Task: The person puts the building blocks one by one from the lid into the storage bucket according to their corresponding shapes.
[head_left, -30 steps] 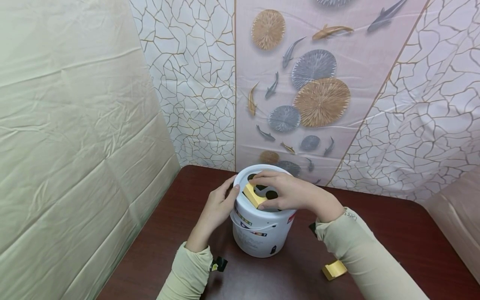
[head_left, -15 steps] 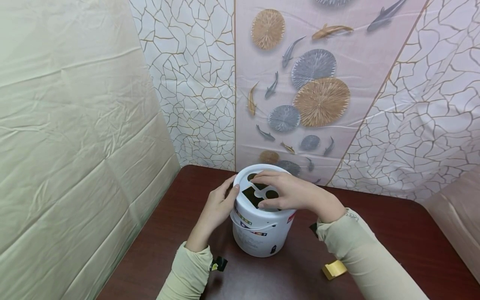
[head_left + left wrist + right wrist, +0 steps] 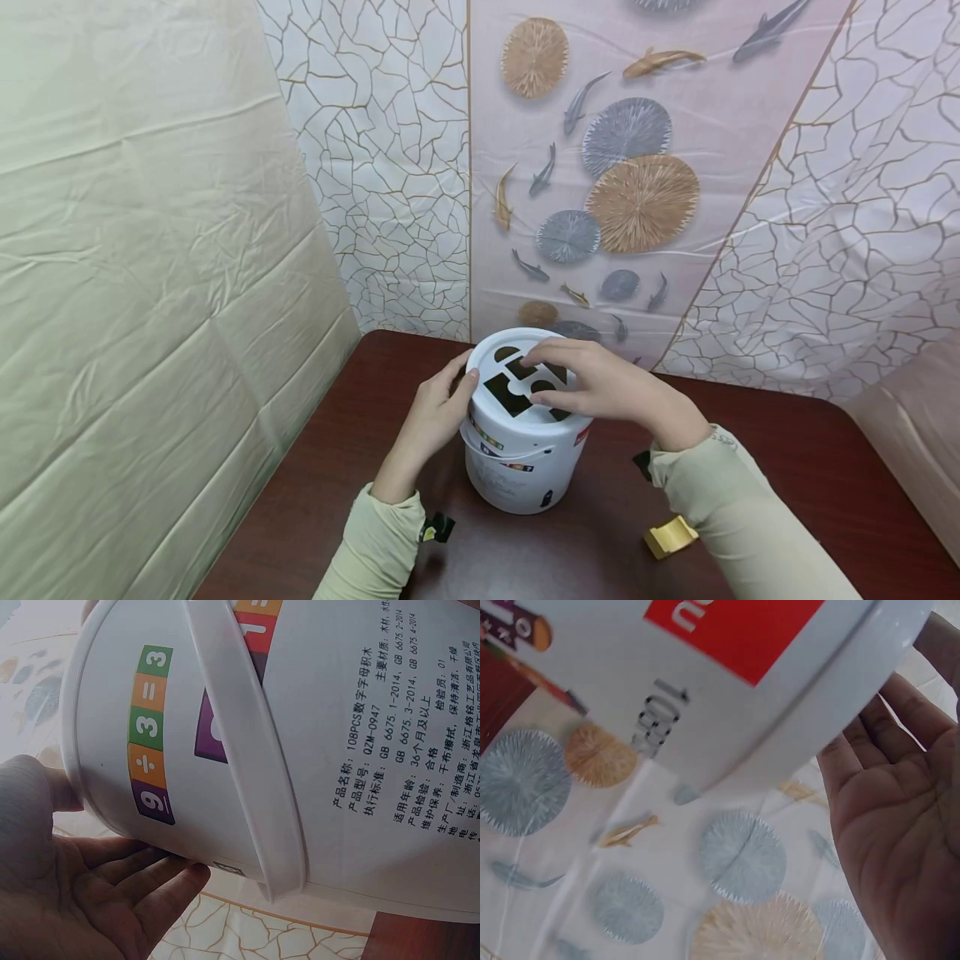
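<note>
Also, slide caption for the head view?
Left grip rests on white bucket, right grip over its holed lid, gold block on table.

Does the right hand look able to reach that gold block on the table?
Probably yes: the right hand appears empty, and the gold block lies mostly uncovered on the table beside the right sleeve.

A dark reddish-brown tabletop (image 3: 795,458) has rounded far corners. A creased cream cloth (image 3: 172,250) hangs along its left side. Behind it, white sheeting with gold crackle lines (image 3: 375,167) flanks a pale pink panel (image 3: 622,87) printed with fish and grey and tan discs.
</note>
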`<state>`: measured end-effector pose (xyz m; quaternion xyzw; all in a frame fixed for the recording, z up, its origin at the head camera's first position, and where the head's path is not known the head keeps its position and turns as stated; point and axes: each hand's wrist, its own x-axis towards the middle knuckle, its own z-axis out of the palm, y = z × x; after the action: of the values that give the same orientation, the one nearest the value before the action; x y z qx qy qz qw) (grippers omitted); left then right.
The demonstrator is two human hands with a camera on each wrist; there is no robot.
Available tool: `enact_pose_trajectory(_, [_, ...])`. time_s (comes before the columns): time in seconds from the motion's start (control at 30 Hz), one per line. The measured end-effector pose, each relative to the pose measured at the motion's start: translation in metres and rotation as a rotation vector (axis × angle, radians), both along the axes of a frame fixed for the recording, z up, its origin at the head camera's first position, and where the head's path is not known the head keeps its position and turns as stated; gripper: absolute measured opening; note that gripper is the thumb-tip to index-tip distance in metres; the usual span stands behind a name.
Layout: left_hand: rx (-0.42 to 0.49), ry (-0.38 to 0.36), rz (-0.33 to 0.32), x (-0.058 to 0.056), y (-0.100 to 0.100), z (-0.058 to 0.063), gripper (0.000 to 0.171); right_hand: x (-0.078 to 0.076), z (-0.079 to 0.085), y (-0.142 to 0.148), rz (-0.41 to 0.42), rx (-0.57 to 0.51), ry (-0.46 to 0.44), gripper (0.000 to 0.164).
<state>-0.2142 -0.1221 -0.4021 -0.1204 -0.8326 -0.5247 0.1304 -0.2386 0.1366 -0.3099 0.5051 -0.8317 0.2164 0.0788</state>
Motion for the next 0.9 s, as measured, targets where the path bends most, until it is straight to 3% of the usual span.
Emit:
enact_pose_trajectory(0.27, [0.003, -0.005, -0.006, 0.001, 0.000, 0.000, 0.048, 0.000, -0.002, 0.026, -0.028, -0.100, 0.065, 0.035])
enact_pose_trajectory(0.53, [0.008, 0.008, -0.006, 0.001, 0.000, 0.001, 0.049, 0.004, -0.011, 0.056, -0.152, -0.134, 0.104, 0.032])
enact_pose_trajectory(0.77, [0.007, 0.008, -0.003, 0.001, 0.000, 0.001, 0.048, 0.009, -0.022, 0.084, -0.200, -0.169, 0.093, 0.035])
enact_pose_trajectory(0.9, [-0.002, -0.002, 0.001, 0.001, 0.000, 0.000, 0.047, 0.014, -0.032, 0.104, -0.298, -0.169, 0.095, 0.039])
